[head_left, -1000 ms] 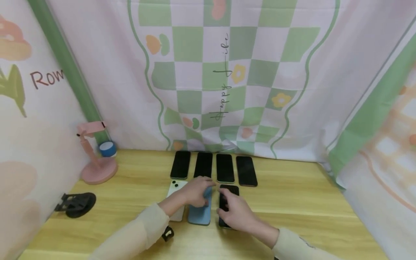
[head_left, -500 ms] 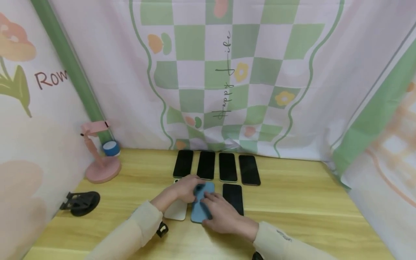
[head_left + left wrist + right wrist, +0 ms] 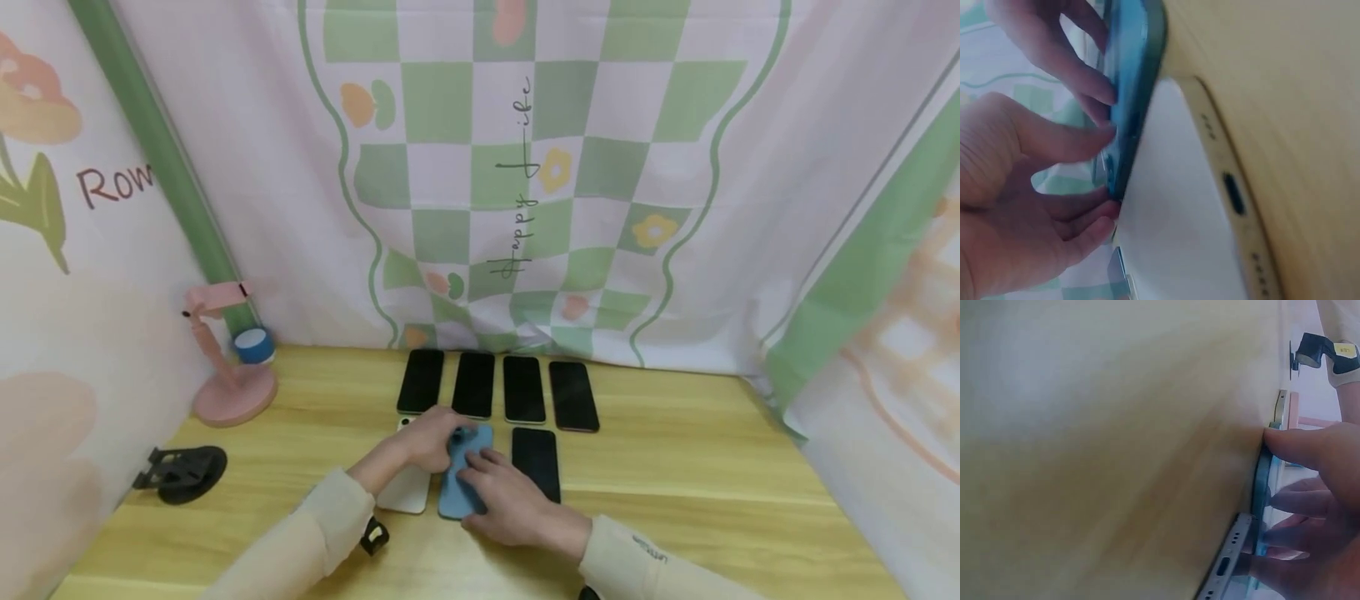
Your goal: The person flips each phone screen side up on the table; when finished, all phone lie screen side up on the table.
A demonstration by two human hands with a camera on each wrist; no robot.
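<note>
On wood-grain table (image 3: 675, 467), holds blue phone (image 3: 453, 492) at six o'clock of head view between pinching fingers of left hand (image 3: 430, 437) and right hand (image 3: 513, 504), and could nudge white phone (image 3: 406, 492), close by at its nine o'clock, through uneven pull.

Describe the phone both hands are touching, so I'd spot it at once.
On the wooden table, find the far row of four dark phones, then the nearer row of three. The blue phone is the middle one of those three. Its blue back sets it apart from the white phone on its left and the black-faced phone on its right.
</note>
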